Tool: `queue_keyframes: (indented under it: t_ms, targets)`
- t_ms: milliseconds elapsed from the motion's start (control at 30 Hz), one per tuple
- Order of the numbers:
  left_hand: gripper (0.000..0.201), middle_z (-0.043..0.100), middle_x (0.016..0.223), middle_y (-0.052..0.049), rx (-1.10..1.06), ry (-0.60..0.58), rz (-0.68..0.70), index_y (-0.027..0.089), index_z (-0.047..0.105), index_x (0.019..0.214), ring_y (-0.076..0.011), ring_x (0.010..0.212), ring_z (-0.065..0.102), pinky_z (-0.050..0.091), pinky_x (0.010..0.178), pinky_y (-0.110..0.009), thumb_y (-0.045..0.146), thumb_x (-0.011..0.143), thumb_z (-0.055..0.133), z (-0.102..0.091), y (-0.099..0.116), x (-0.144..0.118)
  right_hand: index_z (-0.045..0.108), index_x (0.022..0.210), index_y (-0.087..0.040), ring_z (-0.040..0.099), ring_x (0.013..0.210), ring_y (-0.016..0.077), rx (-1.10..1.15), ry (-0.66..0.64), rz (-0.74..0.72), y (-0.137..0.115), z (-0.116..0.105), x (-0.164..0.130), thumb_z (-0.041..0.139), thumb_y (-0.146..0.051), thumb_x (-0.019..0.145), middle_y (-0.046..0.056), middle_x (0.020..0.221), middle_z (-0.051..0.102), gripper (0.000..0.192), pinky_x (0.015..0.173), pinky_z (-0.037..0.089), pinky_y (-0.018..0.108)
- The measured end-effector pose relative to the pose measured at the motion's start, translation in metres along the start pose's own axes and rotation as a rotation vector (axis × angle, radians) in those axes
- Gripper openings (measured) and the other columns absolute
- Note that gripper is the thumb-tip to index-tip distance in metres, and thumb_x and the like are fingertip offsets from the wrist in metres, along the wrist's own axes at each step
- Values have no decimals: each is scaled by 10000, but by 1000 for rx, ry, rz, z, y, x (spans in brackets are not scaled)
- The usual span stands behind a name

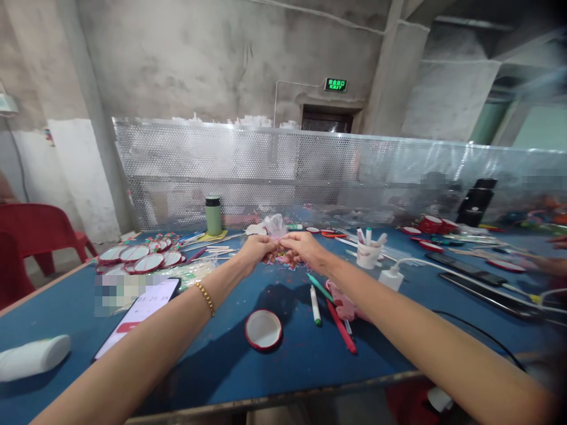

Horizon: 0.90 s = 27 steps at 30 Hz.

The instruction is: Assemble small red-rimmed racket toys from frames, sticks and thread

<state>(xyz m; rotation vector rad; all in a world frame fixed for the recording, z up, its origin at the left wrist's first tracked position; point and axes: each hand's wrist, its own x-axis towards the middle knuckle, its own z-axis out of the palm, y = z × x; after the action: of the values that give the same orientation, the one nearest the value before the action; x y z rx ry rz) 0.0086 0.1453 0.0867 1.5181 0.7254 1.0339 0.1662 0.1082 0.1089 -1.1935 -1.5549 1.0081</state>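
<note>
My left hand (258,248) and my right hand (303,245) meet above the middle of the table, fingertips pinched together. Whatever lies between the fingers is too small to make out. Just behind them stands a crumpled clear plastic bag (276,224). Small pink and blue bits (287,265) are scattered under the hands. Nearer to me lies a round lid (263,329) with a red rim and white inside. Right of it are a white marker with a green end (315,306), a red pen (341,327) and a pink object (343,301) partly behind my right forearm.
Several red-rimmed lids (149,262) and a phone (137,316) lie at left, near a white bottle (35,357). A green flask (213,216) stands behind. At right are a cup of pens (368,255), a charger (390,277) with its cable, and dark devices (485,295). A perforated metal screen (248,177) borders the table.
</note>
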Motion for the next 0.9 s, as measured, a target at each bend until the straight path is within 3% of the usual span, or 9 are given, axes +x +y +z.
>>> queue_keyframes:
  t_ms: [200, 533, 767, 900]
  targets:
    - [255, 566, 487, 15, 111, 23, 22, 146, 551, 605, -84, 404, 499, 318, 430, -211, 223, 814, 676, 1, -4, 3, 592, 664, -152, 569, 374, 90, -103, 32, -58, 1, -2, 3, 741, -234, 820, -19, 478, 626, 231, 372, 477, 176]
    - [256, 539, 497, 16, -79, -71, -2, 154, 525, 584, -78, 424, 476, 314, 438, -210, 238, 766, 685, 4, -1, 0, 519, 603, -187, 478, 275, 71, -182, 123, -120, 0, -2, 1, 650, -71, 798, -89, 363, 513, 261, 298, 355, 143]
    - [191, 508, 456, 43, 123, 68, -90, 160, 521, 569, -80, 377, 479, 291, 402, -211, 132, 726, 626, 7, -5, 0, 481, 588, -196, 462, 299, 66, -133, 78, -119, -1, -6, 0, 560, -128, 826, -83, 376, 497, 259, 343, 390, 153]
    - [118, 586, 560, 28, 70, 50, -91, 147, 560, 641, -78, 422, 526, 334, 419, -201, 153, 732, 634, 5, -9, -1, 518, 601, -185, 497, 316, 75, -190, 62, -96, 0, -7, -2, 590, -150, 833, -60, 378, 535, 245, 341, 401, 146]
